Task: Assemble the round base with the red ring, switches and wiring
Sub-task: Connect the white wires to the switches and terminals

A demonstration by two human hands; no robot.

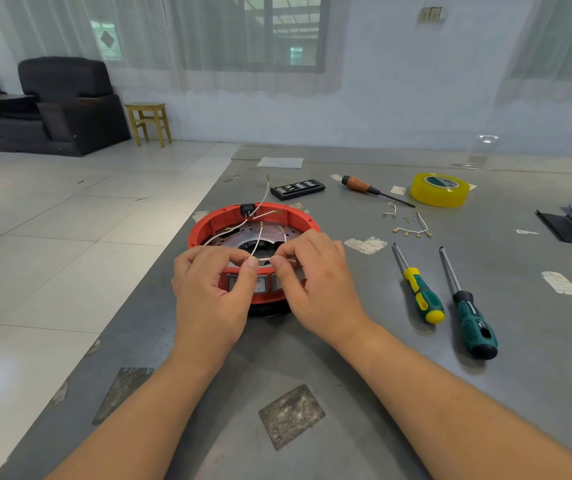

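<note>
1. Seen from the head camera, the round base (253,258) sits on the grey table (364,358) near its left edge, straight ahead of both hands and touching distance from each; the red ring (208,223) is already seated on it, open side up.
2. Both hands meet over the ring's near rim. The left hand (208,292) and the right hand (315,282) each pinch, thumb against forefinger, the same short stretch of white wire (264,259), fingertips almost touching.
3. That held stretch lies roughly left to right, across the person's line of sight, while the rest of the wire climbs away from the left-hand pinch into the ring's hollow.
4. Two switches (260,284) show in the ring's near wall, just below the pinch and partly hidden by the fingers; a black switch (247,208) sits at the far wall with more white leads fanning from it.
5. Neither hand is clearly nearer; judging by the layout, the wire end most likely goes down and toward the near switches, a short move.
6. Room is tight on the left, where the table edge runs close by the ring. To the right the tabletop is open until the two green-handled screwdrivers (451,303) and the loose terminal leads (412,230) beyond.
</note>
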